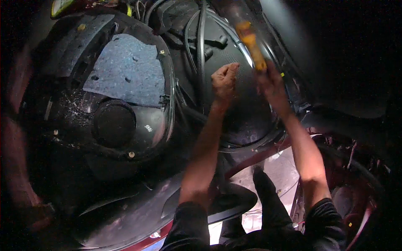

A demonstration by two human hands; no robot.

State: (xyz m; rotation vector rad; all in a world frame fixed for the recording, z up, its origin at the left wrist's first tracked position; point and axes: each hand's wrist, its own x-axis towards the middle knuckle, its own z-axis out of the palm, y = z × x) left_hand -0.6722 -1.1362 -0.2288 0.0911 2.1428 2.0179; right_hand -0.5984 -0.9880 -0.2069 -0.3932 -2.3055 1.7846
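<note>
On the left lies a dark moulded panel [96, 144] with a blue-grey felt pad [130, 71]; I judge it best to lean no weight there. Right of it, the loose black strips [202, 50] run far to near, and I should mind not to snag them with knuckles or tool. The yellow-orange tool [250, 45] is at the far right, blurred, its kind unclear; a firm hold and a short, controlled swing, clear of my other hand, would serve best.

My left hand [224, 81] reaches far, over the black textured panel [245, 106], forearm nearly straight, fingers curled together; whether they pinch anything I cannot tell. My right hand [272, 88], just beside it on the right, is clamped round the tool's near end, forearm slanting far and left from the elbow
</note>
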